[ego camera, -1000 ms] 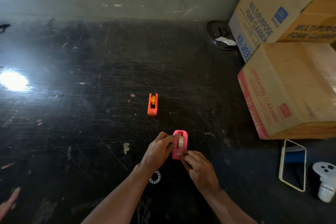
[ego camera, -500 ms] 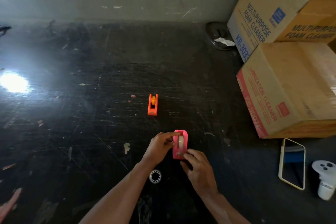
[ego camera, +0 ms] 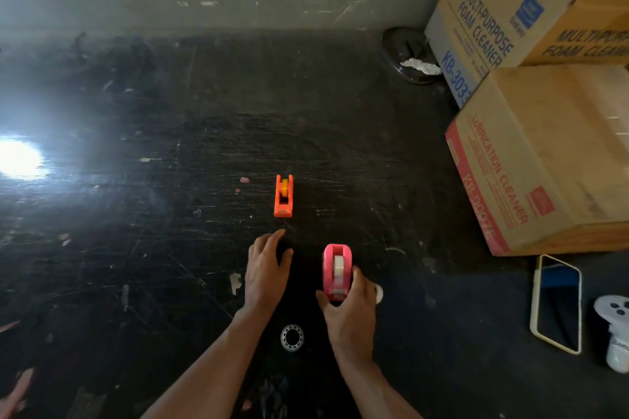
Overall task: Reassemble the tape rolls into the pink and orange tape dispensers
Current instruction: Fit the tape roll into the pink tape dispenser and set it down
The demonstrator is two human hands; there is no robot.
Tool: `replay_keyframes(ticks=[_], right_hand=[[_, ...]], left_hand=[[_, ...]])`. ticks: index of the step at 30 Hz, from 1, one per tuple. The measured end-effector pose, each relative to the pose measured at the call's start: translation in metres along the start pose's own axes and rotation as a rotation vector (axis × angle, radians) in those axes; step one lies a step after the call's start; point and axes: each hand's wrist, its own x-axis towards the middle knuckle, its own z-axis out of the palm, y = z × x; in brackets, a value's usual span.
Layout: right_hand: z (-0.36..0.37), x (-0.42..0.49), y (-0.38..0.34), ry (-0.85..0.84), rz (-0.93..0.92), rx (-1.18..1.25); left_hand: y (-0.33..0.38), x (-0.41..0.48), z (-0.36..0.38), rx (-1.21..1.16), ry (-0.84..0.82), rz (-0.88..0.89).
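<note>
Pink dispenser (ego camera: 336,271) holds tape roll (ego camera: 338,269), gripped by right hand (ego camera: 350,309).

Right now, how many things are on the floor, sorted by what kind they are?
Tape dispensers: 2 (pink, orange)
Cardboard boxes: 3 ()
Phone: 1
Ring: 1
White controller: 1
Dark round dish: 1
Total: 9

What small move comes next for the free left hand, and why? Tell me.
Probably reach the left hand forward to the orange dispenser. The pink dispenser already shows a white roll seated, with the right hand gripping it, while the left hand hovers open, pointing toward the orange one.
</note>
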Motion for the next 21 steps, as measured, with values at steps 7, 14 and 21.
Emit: replay_keyframes(ticks=[7,14,21], right_hand=[[0.005,0.010,-0.003,0.045,-0.012,-0.033],[0.003,0.020,-0.005,0.061,-0.017,-0.041],[0.005,0.018,-0.004,0.079,-0.031,-0.034]], left_hand=[[-0.022,0.013,0.003,0.271,0.041,0.104],[-0.020,0.011,0.007,0.346,0.053,0.121],[-0.017,0.010,0.002,0.346,0.025,0.114]])
